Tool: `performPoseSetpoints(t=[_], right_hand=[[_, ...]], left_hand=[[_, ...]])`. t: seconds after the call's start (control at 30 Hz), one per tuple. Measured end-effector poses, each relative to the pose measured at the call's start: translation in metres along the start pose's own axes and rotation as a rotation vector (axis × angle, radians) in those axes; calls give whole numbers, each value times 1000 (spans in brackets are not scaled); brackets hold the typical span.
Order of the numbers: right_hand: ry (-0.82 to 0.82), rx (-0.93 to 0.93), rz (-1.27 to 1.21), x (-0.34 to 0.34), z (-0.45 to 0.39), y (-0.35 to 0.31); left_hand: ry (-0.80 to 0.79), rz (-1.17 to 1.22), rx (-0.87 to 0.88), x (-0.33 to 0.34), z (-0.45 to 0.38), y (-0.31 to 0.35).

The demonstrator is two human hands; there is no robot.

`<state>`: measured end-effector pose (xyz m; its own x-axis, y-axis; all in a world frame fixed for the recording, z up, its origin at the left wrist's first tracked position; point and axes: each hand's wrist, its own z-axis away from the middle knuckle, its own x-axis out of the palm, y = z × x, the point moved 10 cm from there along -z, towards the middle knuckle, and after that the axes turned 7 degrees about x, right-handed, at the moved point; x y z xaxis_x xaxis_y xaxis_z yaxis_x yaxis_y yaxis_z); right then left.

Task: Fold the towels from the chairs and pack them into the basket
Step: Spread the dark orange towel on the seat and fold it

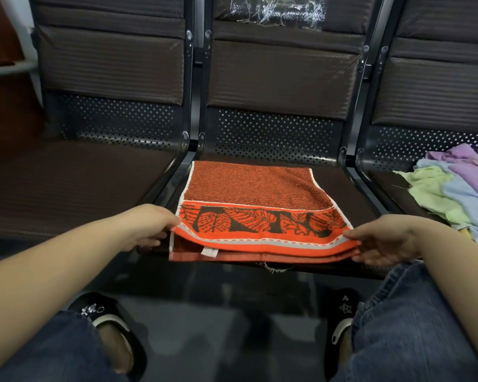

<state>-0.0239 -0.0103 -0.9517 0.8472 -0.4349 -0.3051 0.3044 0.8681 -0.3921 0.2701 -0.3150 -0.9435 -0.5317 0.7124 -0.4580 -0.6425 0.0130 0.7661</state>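
Observation:
An orange towel with a black leaf band and a white-striped border lies folded over on the middle chair seat. My left hand pinches the near left corner of its top layer. My right hand pinches the near right corner. The top layer sits slightly raised above the lower layer along the front edge, where a white label shows. No basket is in view.
A pile of pastel towels, green, blue and purple, lies on the right chair. The left chair seat holds nothing. Black metal frames separate the seats. Crinkled clear plastic sits on the middle backrest. My knees and sandalled feet are below.

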Motion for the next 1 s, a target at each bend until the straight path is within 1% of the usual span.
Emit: performPoseSetpoints(t=[0.1,0.17,0.2,0.23,0.33,0.4,0.47,0.57,0.67,0.7,0.73,0.77,0.83,0.9,1.0], right_hand=[[27,-9,41,-3,-1,0],[45,-19,46,-5,-1,0],[47,-22,51,-4,-2,0],[49,-24,55,-4,-1,0],[64,-43,52,-6,0,-2],[69,-56,49,-6,1,-3],[68,-66,49,-4,2,-5],[66,-75,63,0,3,-7],[64,-82,74,2,2,-8],[63,-85,74,2,2,-8],[63,-88,70,1,2,-8],[65,-89,63,0,1,-8],[67,-86,51,-2,1,-7],[69,-71,58,-4,2,-5],[71,-46,76,-7,3,-1]], left_hand=[[-76,170,-103,10,4,-10],[-115,216,-146,16,5,-13],[-104,205,-144,14,5,-14],[-74,151,-108,9,2,-13],[31,-94,112,-3,-9,4],[36,-249,209,3,-7,10],[30,-406,272,14,-4,14],[-11,-444,306,29,-2,19],[-12,-554,310,31,-2,24],[-11,-550,293,31,-2,24],[-20,-471,266,31,-2,24],[-44,-338,218,32,-2,22],[-139,-104,43,36,3,11],[-255,-78,-94,37,12,-2],[-359,-66,-209,33,17,-21]])
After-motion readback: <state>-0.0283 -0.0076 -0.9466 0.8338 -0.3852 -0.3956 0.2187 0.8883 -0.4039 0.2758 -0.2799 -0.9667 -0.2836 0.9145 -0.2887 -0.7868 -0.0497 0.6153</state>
